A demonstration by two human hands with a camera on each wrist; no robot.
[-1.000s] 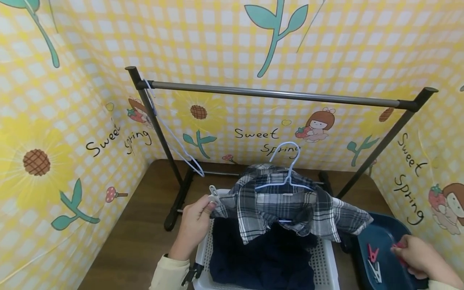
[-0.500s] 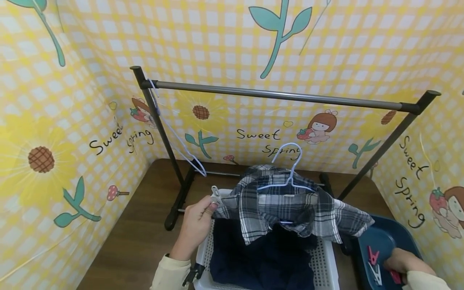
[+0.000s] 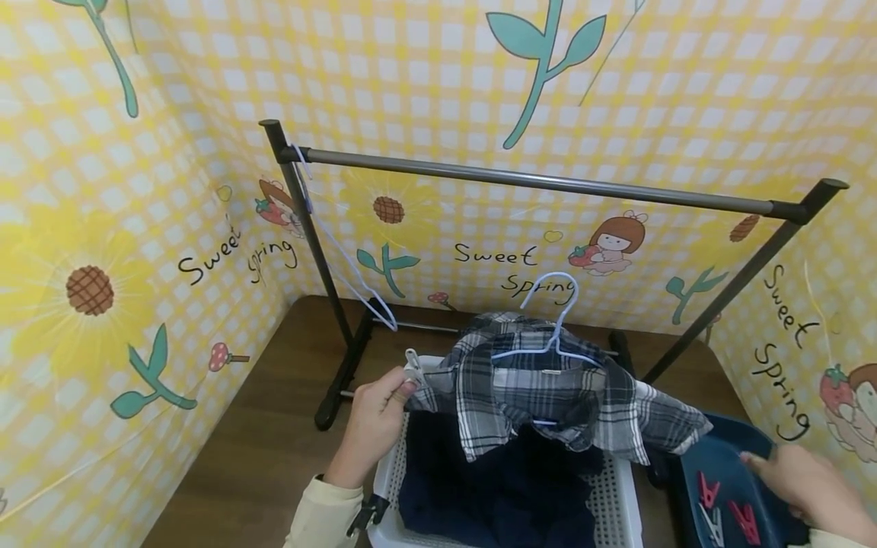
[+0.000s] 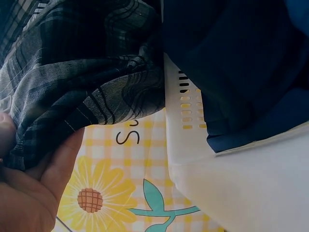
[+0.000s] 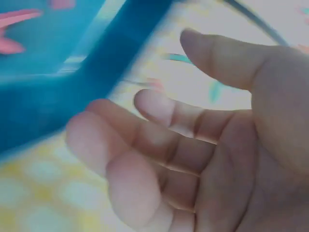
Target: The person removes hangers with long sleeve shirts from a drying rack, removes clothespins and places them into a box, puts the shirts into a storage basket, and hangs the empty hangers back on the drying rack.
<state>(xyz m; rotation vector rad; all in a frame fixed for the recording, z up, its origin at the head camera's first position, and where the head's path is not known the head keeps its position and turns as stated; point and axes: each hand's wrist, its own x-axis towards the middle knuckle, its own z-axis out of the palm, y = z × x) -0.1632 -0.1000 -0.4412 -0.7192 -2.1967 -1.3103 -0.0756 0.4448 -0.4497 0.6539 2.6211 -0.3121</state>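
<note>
A grey plaid shirt (image 3: 548, 380) on a light-blue wire hanger (image 3: 558, 342) lies over a white basket (image 3: 620, 495). My left hand (image 3: 373, 422) pinches the end of its left sleeve, where a white clothespin (image 3: 413, 361) sits close to the thumb. The left wrist view shows the plaid cloth (image 4: 96, 92) between thumb and fingers. Over the blue tray (image 3: 726, 438), my right hand (image 3: 808, 479) holds nothing. Its thumb stands apart from the loosely bent fingers (image 5: 133, 188). Two pink clothespins (image 3: 744, 521) and a white clothespin (image 3: 712, 524) lie in the tray.
Behind the basket stands a dark metal clothes rack (image 3: 534, 179). Another wire hanger (image 3: 356, 274) hangs at its left end. Dark navy cloth (image 3: 500, 487) fills the basket, which stands on a brown wooden table (image 3: 260, 426). Yellow checked fabric (image 3: 411, 91) surrounds the table.
My right hand has let go of a pink clothespin, which now lies in the tray, and has drawn back to the right. The left hand keeps its hold on the sleeve.
</note>
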